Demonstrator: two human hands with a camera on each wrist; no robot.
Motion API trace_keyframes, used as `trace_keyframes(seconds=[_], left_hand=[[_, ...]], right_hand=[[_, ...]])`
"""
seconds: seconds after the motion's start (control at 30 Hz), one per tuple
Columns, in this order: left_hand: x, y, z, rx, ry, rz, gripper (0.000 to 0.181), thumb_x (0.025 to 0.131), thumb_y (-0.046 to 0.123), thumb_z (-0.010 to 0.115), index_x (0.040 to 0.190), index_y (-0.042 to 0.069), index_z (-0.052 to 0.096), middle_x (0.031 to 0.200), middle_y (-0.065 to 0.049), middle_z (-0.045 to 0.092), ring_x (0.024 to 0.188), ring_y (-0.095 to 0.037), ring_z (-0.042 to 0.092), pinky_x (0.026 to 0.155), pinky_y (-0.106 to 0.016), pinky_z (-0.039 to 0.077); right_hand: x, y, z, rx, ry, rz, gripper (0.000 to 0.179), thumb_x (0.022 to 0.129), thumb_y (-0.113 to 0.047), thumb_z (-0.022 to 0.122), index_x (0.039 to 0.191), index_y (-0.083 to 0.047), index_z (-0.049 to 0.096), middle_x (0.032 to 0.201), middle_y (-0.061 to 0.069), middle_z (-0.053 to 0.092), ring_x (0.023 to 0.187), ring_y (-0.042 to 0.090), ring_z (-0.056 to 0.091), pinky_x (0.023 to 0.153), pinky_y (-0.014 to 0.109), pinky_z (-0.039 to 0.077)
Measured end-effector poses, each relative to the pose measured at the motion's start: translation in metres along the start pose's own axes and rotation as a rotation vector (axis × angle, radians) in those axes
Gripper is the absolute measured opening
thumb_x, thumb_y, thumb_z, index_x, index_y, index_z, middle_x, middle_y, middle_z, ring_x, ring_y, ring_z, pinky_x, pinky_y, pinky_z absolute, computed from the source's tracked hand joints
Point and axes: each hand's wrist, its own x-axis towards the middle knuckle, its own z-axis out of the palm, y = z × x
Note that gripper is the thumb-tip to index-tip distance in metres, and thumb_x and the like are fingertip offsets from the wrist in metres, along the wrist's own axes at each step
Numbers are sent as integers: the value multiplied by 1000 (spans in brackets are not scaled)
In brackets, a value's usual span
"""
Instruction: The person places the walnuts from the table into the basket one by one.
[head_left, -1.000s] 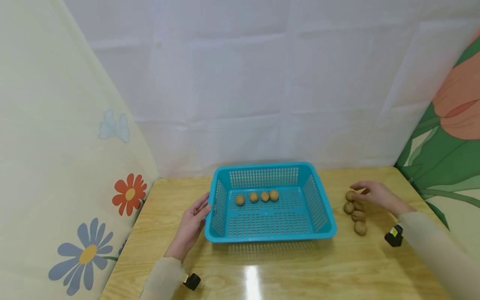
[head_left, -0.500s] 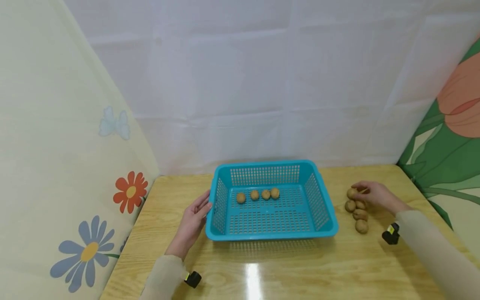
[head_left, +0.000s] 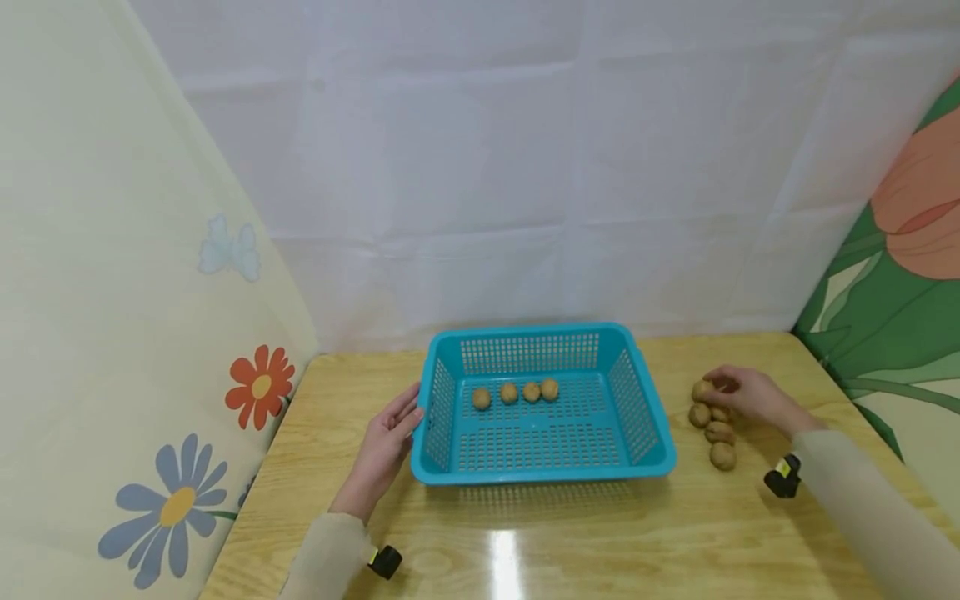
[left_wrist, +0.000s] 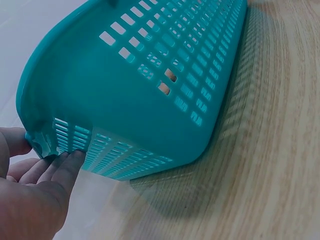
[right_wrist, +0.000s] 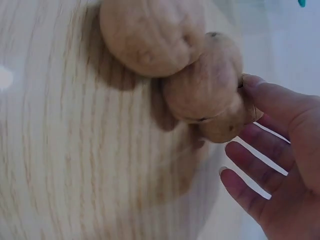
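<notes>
A blue plastic basket (head_left: 543,478) with slotted walls stands mid-table in the head view. Several walnuts (head_left: 508,393) lie in a loose row on its floor. My left hand (head_left: 381,450) grips the basket's left rim; in the left wrist view its thumb is over the rim and the fingers (left_wrist: 70,167) lie against the outer wall. To the right of the basket, more walnuts (head_left: 720,432) sit in a close cluster. My right hand (head_left: 753,395) pinches the farthest walnut (head_left: 702,390) between thumb and fingers. That walnut is mostly hidden behind others in the right wrist view.
The wooden table (head_left: 600,542) has a glare spot near its front. A white cloth (head_left: 465,167) hangs behind it. Flower-printed panels (head_left: 112,333) border the left and right sides. Black wrist cameras (head_left: 386,562) sit below both wrists.
My right hand's fingers have drawn closer together on the far walnut. The left hand and the basket keep their places; the head view shifts slightly.
</notes>
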Motion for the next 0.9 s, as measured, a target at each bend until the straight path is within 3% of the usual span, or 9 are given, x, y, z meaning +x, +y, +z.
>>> trace_keyframes(seconds=[0.27, 0.5, 0.9], left_hand=[[0, 0, 0, 0, -2, -8, 54, 110, 17, 55, 161, 12, 40, 162, -11, 45, 121, 0, 62, 97, -22, 54], [0, 1, -1, 0, -11, -8, 54, 110, 17, 55, 161, 11, 39, 163, -12, 44, 119, 2, 62, 97, -22, 54], [-1, 1, -1, 6, -14, -6, 54, 110, 18, 55, 162, 12, 39, 163, -11, 44, 122, 0, 62, 98, -24, 54]], right_hand=[[-8, -21, -11, 12, 19, -4, 47, 104, -30, 67, 134, 6, 62, 122, 26, 67, 110, 44, 63, 86, 59, 54], [-11, -49, -20, 36, 22, -46, 49, 105, -32, 65, 140, 2, 61, 129, 23, 66, 114, 40, 62, 88, 54, 55], [-1, -97, -28, 71, -13, -103, 45, 105, -32, 65, 141, -5, 62, 126, 13, 68, 116, 33, 62, 93, 47, 52]])
